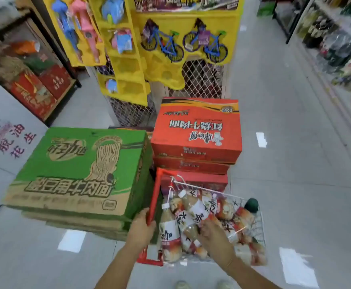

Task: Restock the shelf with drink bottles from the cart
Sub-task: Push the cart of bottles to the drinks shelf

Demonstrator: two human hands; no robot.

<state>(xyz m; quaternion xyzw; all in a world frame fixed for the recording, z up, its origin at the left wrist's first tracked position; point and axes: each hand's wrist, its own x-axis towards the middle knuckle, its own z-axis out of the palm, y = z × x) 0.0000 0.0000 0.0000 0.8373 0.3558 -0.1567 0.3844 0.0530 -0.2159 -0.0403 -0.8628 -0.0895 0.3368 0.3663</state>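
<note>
Fingers of left hand (pixel 141 227) wrapped round red cart rim (pixel 154 202); right hand (pixel 214 236) closed over a drink bottle (pixel 193 211) atop the heap inside wire cart (pixel 259 232). Green carton (pixel 76 172) hard against cart's left edge — red cartons (pixel 196 130) stacked just ahead. Open floor (pixel 295 163) to the right, shelf (pixel 337 42) beyond.

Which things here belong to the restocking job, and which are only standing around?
Belong to the job:
- drink bottles
- wire cart
- left hand on the cart's red handle
- right hand on the bottles

Only standing around:
- green carton
- red cartons
- toy bicycles
</note>
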